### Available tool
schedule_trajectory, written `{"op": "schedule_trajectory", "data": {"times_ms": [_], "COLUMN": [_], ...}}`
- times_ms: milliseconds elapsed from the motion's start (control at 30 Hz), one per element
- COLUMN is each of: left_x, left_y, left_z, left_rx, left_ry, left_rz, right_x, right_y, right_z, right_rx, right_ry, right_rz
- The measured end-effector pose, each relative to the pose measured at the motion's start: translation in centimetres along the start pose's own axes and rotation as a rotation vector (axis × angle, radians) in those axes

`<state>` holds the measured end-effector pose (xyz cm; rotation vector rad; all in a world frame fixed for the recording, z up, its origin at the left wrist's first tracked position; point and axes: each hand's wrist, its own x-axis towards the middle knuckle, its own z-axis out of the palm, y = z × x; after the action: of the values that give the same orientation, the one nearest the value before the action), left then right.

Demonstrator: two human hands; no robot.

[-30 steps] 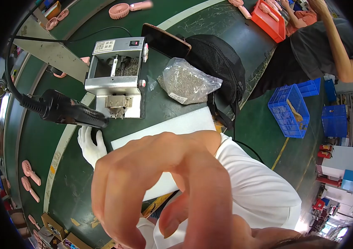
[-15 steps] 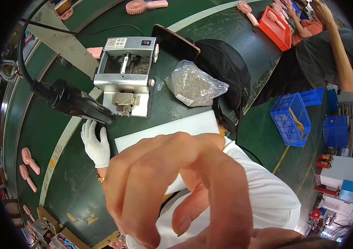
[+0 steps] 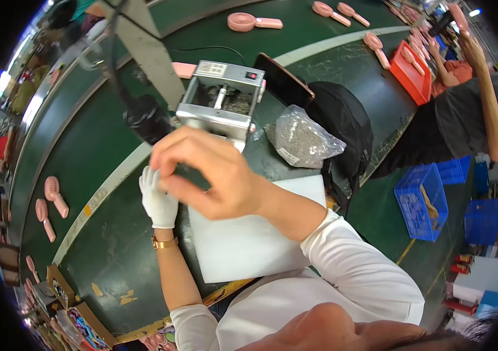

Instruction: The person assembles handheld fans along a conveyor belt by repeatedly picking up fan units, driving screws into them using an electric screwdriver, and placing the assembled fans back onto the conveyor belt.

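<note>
My left hand [image 3: 159, 202], in a white glove, lies on the green table with fingers stretched out and nothing visible in it. Above it in the view, my bare right hand [image 3: 217, 172] hovers with curled fingers, thumb and forefinger tips slightly apart and nothing visible between them. A hanging black electric screwdriver [image 3: 146, 120] is just beyond my right fingertips, its lower end covered by that hand. The metal screw feeder [image 3: 217, 120] stands behind; my right hand hides its front. A white foam sheet [image 3: 255, 251] lies under my right forearm.
A clear bag of small screws [image 3: 301, 140], a phone [image 3: 284, 79] and a black bag [image 3: 342, 123] lie right of the feeder. Pink handheld fans [image 3: 56, 196] sit on the belt. A co-worker [image 3: 465, 117] and blue crate [image 3: 421, 202] are at right.
My right hand has moved away from the camera, out over the table near my left hand. The view has shifted, so the feeder and bags appear further right. My left hand stays on the table.
</note>
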<state>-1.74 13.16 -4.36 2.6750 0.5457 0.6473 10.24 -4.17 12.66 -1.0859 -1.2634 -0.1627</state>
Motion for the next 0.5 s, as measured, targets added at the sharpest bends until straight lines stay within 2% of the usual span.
{"op": "schedule_trajectory", "data": {"times_ms": [100,233,367,500], "left_x": [0.3,0.2,0.1,0.1], "left_y": [1.2,1.5,1.6,1.4], "left_z": [-0.6,-0.8,-1.0,-1.1], "left_rx": [0.036,0.032,-0.008,-0.024], "left_ry": [0.126,0.135,0.138,0.134], "left_rz": [0.048,0.045,0.018,0.028], "right_x": [-0.3,0.0,-0.9,-2.3], "right_y": [1.6,2.6,4.5,5.6], "right_z": [0.0,-0.2,0.6,1.9], "right_rx": [-0.114,-0.236,-0.079,-0.075], "right_ry": [0.069,0.184,0.1,-0.075], "right_rz": [0.0,-0.004,0.153,0.351]}}
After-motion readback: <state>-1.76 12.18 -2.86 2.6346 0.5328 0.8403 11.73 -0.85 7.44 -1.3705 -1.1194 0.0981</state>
